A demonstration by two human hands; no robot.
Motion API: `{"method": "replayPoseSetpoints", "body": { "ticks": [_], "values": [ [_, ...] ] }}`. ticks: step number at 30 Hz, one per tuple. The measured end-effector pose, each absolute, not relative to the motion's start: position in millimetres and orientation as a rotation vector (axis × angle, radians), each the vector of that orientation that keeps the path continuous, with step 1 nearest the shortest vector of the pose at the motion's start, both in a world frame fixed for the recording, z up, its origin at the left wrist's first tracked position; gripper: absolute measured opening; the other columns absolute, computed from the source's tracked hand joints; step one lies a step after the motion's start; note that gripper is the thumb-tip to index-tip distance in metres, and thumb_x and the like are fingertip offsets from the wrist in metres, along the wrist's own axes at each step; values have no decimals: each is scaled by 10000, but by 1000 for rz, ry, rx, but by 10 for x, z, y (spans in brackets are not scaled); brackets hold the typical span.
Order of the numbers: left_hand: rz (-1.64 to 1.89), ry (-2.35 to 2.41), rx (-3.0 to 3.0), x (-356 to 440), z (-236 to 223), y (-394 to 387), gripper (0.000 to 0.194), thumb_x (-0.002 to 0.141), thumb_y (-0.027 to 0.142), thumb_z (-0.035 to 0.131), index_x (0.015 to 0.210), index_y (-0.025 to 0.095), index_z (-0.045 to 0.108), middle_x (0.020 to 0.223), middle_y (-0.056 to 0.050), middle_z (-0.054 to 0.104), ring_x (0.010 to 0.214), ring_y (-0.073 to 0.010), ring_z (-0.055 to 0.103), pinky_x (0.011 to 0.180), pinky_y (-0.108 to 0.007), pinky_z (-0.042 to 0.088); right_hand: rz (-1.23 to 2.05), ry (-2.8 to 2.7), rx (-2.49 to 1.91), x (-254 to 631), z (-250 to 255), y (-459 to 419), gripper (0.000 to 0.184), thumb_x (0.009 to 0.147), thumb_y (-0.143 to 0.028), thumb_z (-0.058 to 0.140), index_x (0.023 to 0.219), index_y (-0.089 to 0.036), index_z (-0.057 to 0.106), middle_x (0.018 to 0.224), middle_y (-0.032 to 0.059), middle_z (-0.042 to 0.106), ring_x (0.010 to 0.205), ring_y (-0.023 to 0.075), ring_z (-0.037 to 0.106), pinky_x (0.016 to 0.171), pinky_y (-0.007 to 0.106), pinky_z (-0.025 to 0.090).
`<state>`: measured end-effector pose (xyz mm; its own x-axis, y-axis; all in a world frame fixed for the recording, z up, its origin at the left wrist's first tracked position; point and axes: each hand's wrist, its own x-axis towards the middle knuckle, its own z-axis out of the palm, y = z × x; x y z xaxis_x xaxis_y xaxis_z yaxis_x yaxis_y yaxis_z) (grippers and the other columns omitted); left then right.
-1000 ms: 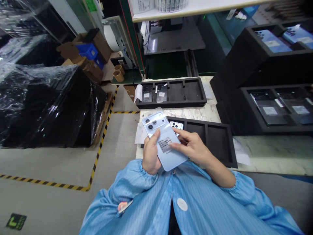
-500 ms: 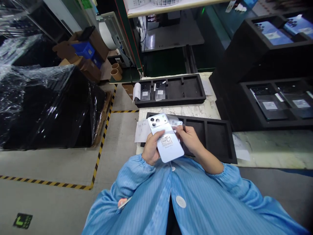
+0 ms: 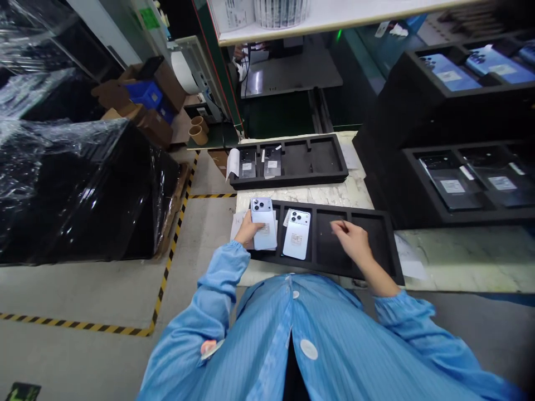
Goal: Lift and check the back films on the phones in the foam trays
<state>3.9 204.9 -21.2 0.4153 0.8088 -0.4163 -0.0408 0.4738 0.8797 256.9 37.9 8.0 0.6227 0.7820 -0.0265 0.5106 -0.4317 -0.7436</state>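
My left hand (image 3: 247, 230) grips a light-blue smartphone (image 3: 263, 236), back side up, over the left end of the black foam tray (image 3: 330, 266). Its camera bar points away from me and a label shows on its back. A second light-blue smartphone (image 3: 296, 242) lies back up in the compartment beside it, with a small paper piece partly under its upper left corner. My right hand (image 3: 352, 240) hovers above the tray's right half, fingers curled together; anything between them is too small to make out. White paper (image 3: 238, 223) shows behind my left hand.
Behind stands another foam tray (image 3: 292, 181) with two dark phones (image 3: 272, 167). Stacked foam trays (image 3: 388, 133) with blue and dark phones rise at the right. A shelf (image 3: 334, 22) overhangs the far side. Film-wrapped black stacks (image 3: 83, 206) stand on the floor at left.
The phone in my left hand has moved left and away from me, over the tray's left end. My right hand has drawn off to the right, uncovering the second phone.
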Motion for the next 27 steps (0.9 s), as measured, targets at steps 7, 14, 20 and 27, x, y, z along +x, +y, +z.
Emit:
{"method": "replayPoseSetpoints", "body": {
  "ticks": [7,14,20,27],
  "values": [
    [582,1111,1271,148,-570,2123,661,556,38,613,1199,152,503,1097,-108,635,1051,-272,589,984,-463,421,-31,-799,-2538,3620,-126,-652,557,638,-596,358,736,-135,656,879,225,634,880,374,569,794,514,418],
    [682,1342,1601,-229,-471,1673,439,700,208,635,1136,185,595,1369,-133,456,1338,-283,330,1131,-383,213,162,-792,-2879,3869,-557,-1203,720,674,-725,356,930,-142,690,999,188,650,898,358,594,745,449,460],
    [480,1683,1365,-767,-839,1330,488,679,526,658,436,212,374,503,-49,480,784,-297,608,806,-414,459,177,-1001,-2966,3820,-698,-1120,639,765,-690,293,863,-154,627,907,183,655,826,341,619,682,420,468],
    [515,1610,944,-662,-1104,1288,326,695,477,654,659,196,492,560,-24,567,478,-209,585,460,-323,463,169,-1061,-2985,3843,-591,-1106,480,769,-630,249,719,-216,487,843,170,640,790,336,621,680,428,470]
  ]
}}
